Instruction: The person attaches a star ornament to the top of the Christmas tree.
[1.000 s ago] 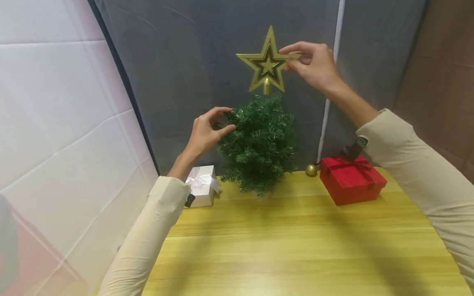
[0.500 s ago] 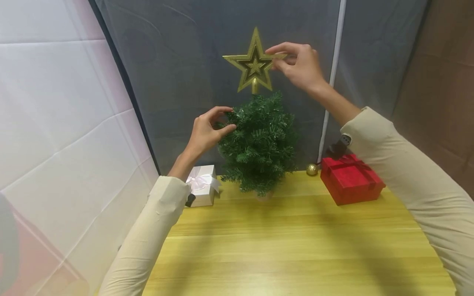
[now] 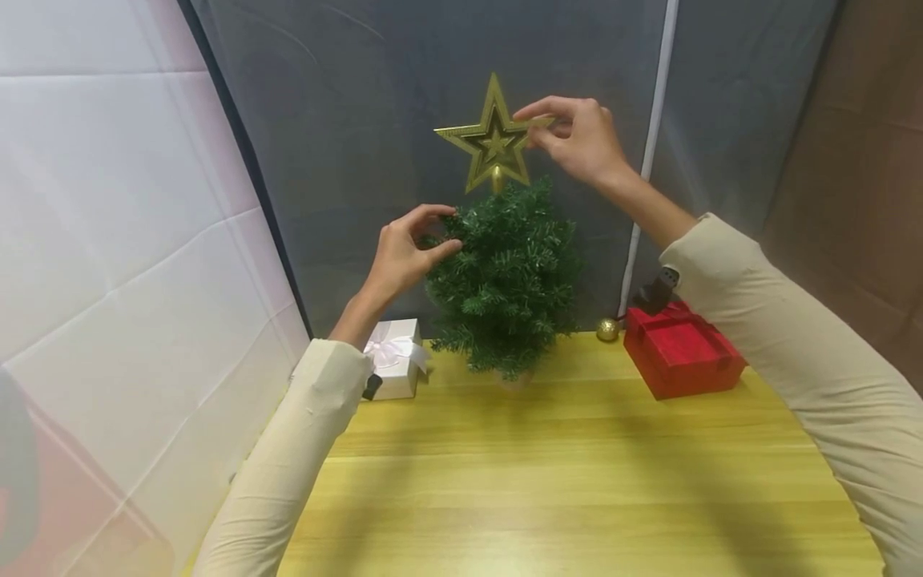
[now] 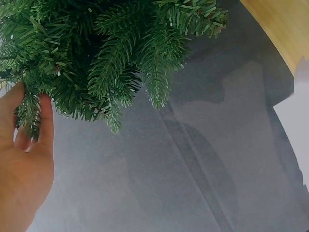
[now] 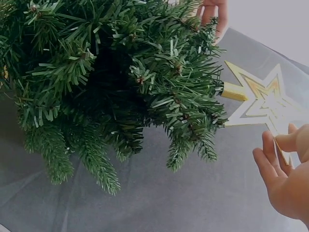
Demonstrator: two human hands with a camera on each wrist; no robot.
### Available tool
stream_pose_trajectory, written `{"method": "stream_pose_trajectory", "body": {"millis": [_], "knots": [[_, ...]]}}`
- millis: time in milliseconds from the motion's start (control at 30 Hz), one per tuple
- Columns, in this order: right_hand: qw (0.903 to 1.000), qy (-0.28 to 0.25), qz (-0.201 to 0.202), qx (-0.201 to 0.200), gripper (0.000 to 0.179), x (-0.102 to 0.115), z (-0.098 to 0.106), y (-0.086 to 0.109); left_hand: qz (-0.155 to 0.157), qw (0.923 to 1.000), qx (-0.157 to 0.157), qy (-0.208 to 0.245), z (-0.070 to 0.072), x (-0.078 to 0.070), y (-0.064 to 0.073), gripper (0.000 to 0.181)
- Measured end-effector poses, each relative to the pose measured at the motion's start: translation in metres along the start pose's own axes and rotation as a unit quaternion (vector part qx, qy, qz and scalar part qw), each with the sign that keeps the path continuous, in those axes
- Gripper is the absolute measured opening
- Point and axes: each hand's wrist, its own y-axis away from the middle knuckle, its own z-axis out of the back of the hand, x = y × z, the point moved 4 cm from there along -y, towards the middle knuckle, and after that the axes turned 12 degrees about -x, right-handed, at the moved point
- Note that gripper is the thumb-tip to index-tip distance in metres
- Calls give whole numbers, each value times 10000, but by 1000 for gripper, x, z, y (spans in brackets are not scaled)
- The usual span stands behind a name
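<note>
A small green artificial Christmas tree point(image 3: 505, 280) stands upright at the back of the table. My right hand point(image 3: 584, 144) pinches one point of a gold star tree topper point(image 3: 495, 143) between thumb and fingers. The star is upright above the tree, and its short tubular socket point(image 5: 233, 91) is right at the topmost sprigs in the right wrist view. My left hand point(image 3: 404, 248) is at the tree's upper left side. In the left wrist view its thumb and fingers curl round a branch tip point(image 4: 30, 111). The tree's base is mostly hidden by lower branches.
On the wood-patterned table point(image 3: 505, 481), a white gift box point(image 3: 397, 377) with a ribbon bow stands left of the tree. To the right are a gold ball ornament point(image 3: 607, 329) and a red gift box point(image 3: 685, 361). A grey curtain point(image 3: 360, 120) hangs close behind.
My right hand has carried the star left, then down, so its socket now reaches the top sprigs. The left hand has stayed in place at the tree.
</note>
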Motion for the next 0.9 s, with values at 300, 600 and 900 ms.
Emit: {"method": "stream_pose_trajectory", "body": {"millis": [300, 600, 900], "knots": [[9994, 273, 98, 169, 26, -1, -2, 4, 27, 10000, 8, -37, -1, -1, 0, 48], [9989, 276, 166, 341, 28, -2, -1, 8, 46, 10000, -6, -59, -2, 1, 0, 48], [9988, 277, 272, 300, 41, -2, 4, 9, 40, 10000, -10, -49, -3, 4, -1, 47]]}}
